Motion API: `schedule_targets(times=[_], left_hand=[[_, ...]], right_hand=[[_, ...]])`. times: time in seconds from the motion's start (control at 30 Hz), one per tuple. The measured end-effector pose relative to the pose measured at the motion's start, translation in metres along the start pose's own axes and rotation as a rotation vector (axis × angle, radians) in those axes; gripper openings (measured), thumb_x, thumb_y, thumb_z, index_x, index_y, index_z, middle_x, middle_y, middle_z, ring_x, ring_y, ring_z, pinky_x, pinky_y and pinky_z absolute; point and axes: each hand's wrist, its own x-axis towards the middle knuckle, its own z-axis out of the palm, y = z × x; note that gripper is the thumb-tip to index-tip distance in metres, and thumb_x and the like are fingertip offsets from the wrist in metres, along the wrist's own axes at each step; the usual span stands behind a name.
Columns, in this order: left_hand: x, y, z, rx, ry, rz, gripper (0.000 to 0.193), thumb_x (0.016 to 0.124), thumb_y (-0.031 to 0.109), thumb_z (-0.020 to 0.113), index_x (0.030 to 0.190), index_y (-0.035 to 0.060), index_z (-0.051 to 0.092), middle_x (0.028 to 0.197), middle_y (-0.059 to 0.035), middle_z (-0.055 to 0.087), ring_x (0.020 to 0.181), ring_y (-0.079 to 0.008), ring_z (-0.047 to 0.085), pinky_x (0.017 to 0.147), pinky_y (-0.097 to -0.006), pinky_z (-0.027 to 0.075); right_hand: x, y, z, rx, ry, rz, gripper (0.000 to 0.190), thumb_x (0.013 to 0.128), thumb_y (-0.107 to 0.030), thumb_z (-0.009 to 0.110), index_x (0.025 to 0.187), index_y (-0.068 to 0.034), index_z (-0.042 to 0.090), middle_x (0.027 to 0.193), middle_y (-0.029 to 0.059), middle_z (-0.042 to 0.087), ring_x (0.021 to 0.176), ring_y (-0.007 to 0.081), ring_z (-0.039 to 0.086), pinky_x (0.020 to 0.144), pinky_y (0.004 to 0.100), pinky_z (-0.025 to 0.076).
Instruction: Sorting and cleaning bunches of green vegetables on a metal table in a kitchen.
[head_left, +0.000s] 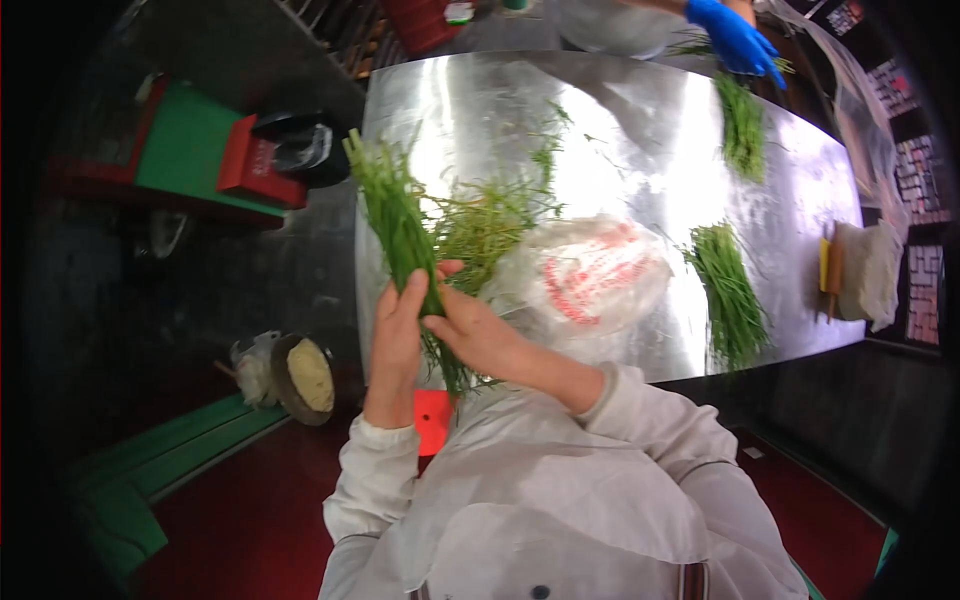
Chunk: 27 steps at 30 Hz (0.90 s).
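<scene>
A bunch of green garlic chives (400, 221) is held up over the near left corner of a stainless steel table. My left hand (398, 322) wraps around the lower part of the bunch, thumb along its front. From the right, my right hand (472, 322) grips the same stems, and its fingers partly hide behind them. The leaf tips hang down below both hands toward my apron. Just behind the bunch lies a loose heap of yellowish trimmings (480, 232). Right of my right hand rests a clear plastic bag (600, 274) with red printing; its contents are unclear.
Two more chive bunches lie on the steel table (630, 142), a near one (726, 292) and a far one (741, 127). A co-worker's blue-gloved hand (739, 45) is at the far edge. A rolling pin (835, 270) sits at right, a bowl of pale yellow food (310, 375) at left.
</scene>
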Motion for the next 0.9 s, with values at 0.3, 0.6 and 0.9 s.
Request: schedule_targets(times=[0.3, 0.6, 0.9], left_hand=[[-0.010, 0.022, -0.035, -0.029, 0.004, -0.114, 0.016, 0.095, 0.017, 0.057, 0.102, 0.0035, 0.056, 0.076, -0.0038, 0.057, 0.061, -0.0112, 0.053, 0.055, -0.0254, 0.043], [-0.007, -0.003, -0.024, 0.280, 0.075, -0.146, 0.023, 0.089, 0.007, 0.057, 0.110, -0.0013, 0.053, 0.087, -0.0064, 0.057, 0.065, -0.0143, 0.053, 0.057, -0.0300, 0.043], [-0.040, 0.050, 0.008, 0.285, 0.157, 0.160, 0.034, 0.096, 0.022, 0.055, 0.068, 0.0085, 0.039, 0.065, -0.0011, 0.038, 0.059, -0.0153, 0.035, 0.060, -0.0338, 0.032]], right_hand=[[0.036, -0.053, -0.092, -0.248, -0.037, 0.235, 0.025, 0.092, -0.018, 0.060, 0.104, 0.004, 0.062, 0.078, 0.0113, 0.066, 0.075, 0.0204, 0.065, 0.070, 0.0323, 0.051], [0.077, -0.029, -0.044, 0.065, 0.184, 0.165, 0.038, 0.085, -0.031, 0.068, 0.103, 0.001, 0.056, 0.085, 0.0143, 0.060, 0.079, 0.0226, 0.058, 0.072, 0.0365, 0.046], [0.073, -0.041, -0.051, 0.559, -0.027, 0.002, 0.030, 0.091, -0.019, 0.061, 0.114, -0.001, 0.054, 0.091, 0.0040, 0.059, 0.087, 0.0105, 0.053, 0.079, 0.0286, 0.045]])
